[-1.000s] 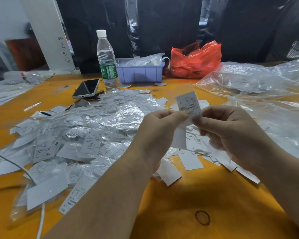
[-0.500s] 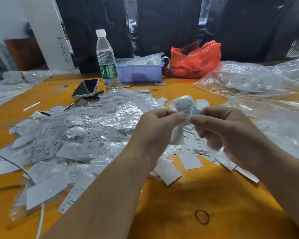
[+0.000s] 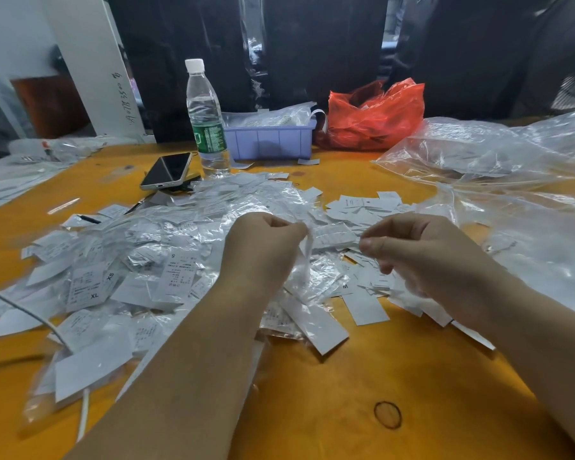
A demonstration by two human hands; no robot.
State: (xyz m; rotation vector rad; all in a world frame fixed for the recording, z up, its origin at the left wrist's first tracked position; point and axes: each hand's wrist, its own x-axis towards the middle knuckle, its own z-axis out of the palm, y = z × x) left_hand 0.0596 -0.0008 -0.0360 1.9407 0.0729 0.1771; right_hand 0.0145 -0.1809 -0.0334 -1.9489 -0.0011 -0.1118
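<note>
Label: small white printed paper label (image 3: 332,235), in the air between my hands, above the heap. Long axis runs left to right, nearly level, printed face up toward me; right end at my right fingertips, left end pointing at my left hand.
Right hand: my right hand (image 3: 425,260) is curled, thumb and forefinger pinching the label's right end. Edge is blurred there.
Left hand: my left hand (image 3: 263,250) is curled, fingertips pinching the top of a thin clear plastic sleeve (image 3: 307,260).
Sleeve: hangs down from that pinch, long axis top to bottom, lower end toward the table. Just left of the label; touching or not, can't tell.
Table: orange wooden table (image 3: 346,393).
Heap left: pile of bagged white labels (image 3: 146,260), spread under and left of my left arm.
Heap right: loose bare white labels (image 3: 362,207), just beyond my hands.
Far edge: clear water bottle with green wrap (image 3: 206,121), upright; dark smartphone (image 3: 166,171) just left of it; lilac plastic tray (image 3: 269,141); red plastic bag (image 3: 375,117).
</note>
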